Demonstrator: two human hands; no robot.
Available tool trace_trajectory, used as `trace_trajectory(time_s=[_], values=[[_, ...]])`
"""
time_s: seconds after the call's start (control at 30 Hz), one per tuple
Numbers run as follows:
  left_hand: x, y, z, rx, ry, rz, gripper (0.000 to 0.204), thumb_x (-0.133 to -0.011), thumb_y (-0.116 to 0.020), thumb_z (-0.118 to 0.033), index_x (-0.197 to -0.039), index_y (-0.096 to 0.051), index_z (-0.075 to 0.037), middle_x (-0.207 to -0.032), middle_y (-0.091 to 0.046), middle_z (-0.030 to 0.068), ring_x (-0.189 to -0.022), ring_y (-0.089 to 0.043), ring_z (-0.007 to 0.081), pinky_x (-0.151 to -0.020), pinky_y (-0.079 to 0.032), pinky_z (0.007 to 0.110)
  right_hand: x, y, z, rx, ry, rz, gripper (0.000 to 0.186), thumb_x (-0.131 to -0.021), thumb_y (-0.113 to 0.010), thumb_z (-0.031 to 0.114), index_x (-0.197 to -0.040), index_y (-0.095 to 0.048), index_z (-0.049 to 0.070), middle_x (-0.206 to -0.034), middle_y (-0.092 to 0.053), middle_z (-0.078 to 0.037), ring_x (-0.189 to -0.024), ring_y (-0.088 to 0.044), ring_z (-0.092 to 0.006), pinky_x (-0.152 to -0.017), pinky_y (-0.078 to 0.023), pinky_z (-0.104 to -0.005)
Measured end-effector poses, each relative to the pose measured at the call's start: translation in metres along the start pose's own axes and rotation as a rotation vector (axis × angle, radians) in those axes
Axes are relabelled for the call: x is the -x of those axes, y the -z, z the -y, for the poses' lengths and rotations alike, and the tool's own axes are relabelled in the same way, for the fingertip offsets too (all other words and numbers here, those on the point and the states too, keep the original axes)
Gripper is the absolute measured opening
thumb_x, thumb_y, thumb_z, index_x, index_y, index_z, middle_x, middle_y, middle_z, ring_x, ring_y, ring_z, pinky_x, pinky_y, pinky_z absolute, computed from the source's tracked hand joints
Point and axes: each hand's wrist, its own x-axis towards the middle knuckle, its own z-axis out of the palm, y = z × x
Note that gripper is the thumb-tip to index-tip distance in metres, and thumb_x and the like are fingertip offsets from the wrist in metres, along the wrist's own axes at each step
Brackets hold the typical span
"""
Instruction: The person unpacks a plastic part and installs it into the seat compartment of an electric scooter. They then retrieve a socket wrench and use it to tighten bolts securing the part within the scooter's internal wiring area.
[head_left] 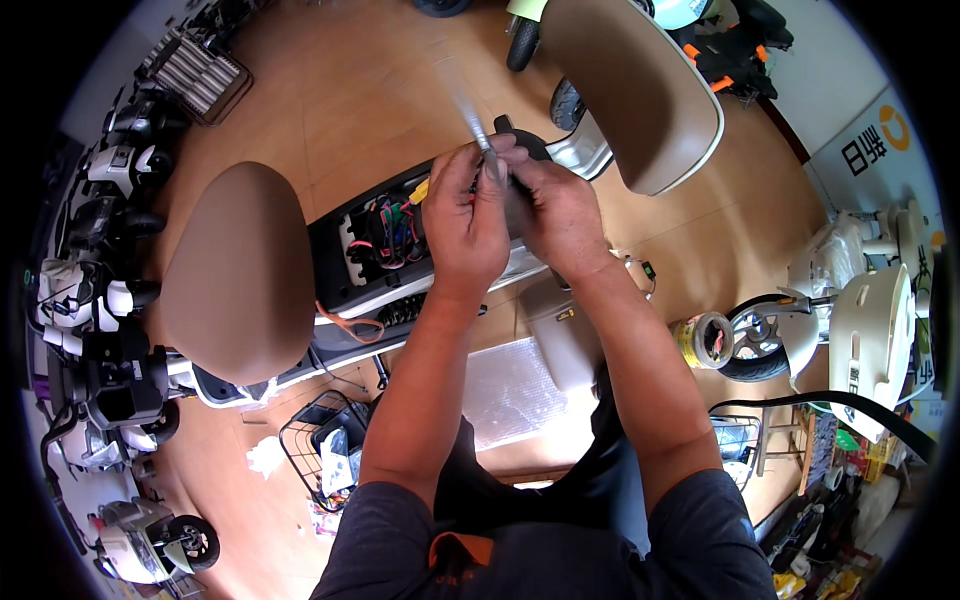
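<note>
My left hand point(468, 222) is closed in a pinch on a thin pale strip point(468, 112), which points up and away and is smeared by motion. My right hand point(568, 220) meets it at the fingertips, its fingers curled; what they hold is hidden. Both hands are above an opened electric scooter body point(335, 228), apparently lying across in front of me. Left of my hands, bundled coloured wires point(392, 235) show in its open compartment, with a yellow connector point(419, 191) beside my left fingers.
A brown scooter seat point(240, 270) is at the left, and a brown padded panel point(630, 90) at the upper right. An open jar point(703, 341) is right of my forearm. A black wire basket point(325, 450) lies lower left. Parked scooters point(120, 380) line the left side.
</note>
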Motion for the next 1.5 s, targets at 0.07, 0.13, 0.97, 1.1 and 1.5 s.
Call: trace_trajectory(time_s=[0.07,0.13,0.97,1.1,1.5], values=[[0.001,-0.001,0.0,-0.032,-0.012,-0.003,0.025,-0.108,-0.057,-0.016,-0.115,-0.072,0.002,-0.113,-0.073,0.0144,-0.105,-0.067,0.0223,-0.095,-0.052,0.035,-0.003,0.007,0.013,-0.06,-0.061,-0.051,0.036,-0.088,-0.075,0.008,-0.122,-0.071,0.019,-0.09,-0.073,-0.011,-0.084,-0.069,-0.0351,-0.074,-0.057,-0.0452],[0.001,-0.001,0.0,-0.017,0.0,-0.006,0.025,-0.108,-0.057,-0.016,-0.116,-0.072,0.002,-0.114,-0.073,0.0136,-0.105,-0.068,0.0219,-0.096,-0.052,0.036,-0.003,0.008,0.014,-0.081,-0.086,-0.042,0.035,-0.088,-0.074,0.009,-0.122,-0.071,0.018,-0.094,-0.074,-0.012,-0.087,-0.07,-0.0356,-0.076,-0.057,-0.0449],[-0.046,0.003,-0.004,0.844,0.353,0.212,0.06,-0.113,-0.038,-0.052,-0.092,-0.056,0.001,-0.071,-0.052,0.0076,-0.065,-0.049,0.0171,-0.065,-0.044,0.033,0.005,-0.019,-0.009,-0.079,-0.014,-0.133,0.016,-0.084,-0.077,0.011,-0.099,-0.072,0.01,-0.088,-0.071,-0.012,-0.087,-0.068,-0.0351,-0.076,-0.057,-0.0457],[-0.039,-0.022,-0.023,0.629,0.379,-0.01,0.047,-0.112,-0.047,-0.047,-0.093,-0.057,-0.005,-0.072,-0.047,0.0024,-0.066,-0.045,0.014,-0.067,-0.043,0.032,0.008,-0.017,-0.012,-0.07,0.026,-0.181,0.022,-0.08,-0.078,0.009,-0.101,-0.072,0.01,-0.089,-0.073,-0.01,-0.087,-0.069,-0.033,-0.076,-0.057,-0.044],[-0.063,-0.004,-0.035,0.45,0.511,0.409,0.016,-0.108,-0.051,-0.018,-0.112,-0.054,-0.003,-0.08,-0.049,0.0034,-0.072,-0.047,0.0152,-0.075,-0.045,0.034,0.01,-0.007,-0.014,-0.173,-0.032,-0.127,0.033,-0.08,-0.076,0.004,-0.112,-0.073,0.009,-0.1,-0.073,-0.011,-0.096,-0.068,-0.034,-0.083,-0.056,-0.045]])
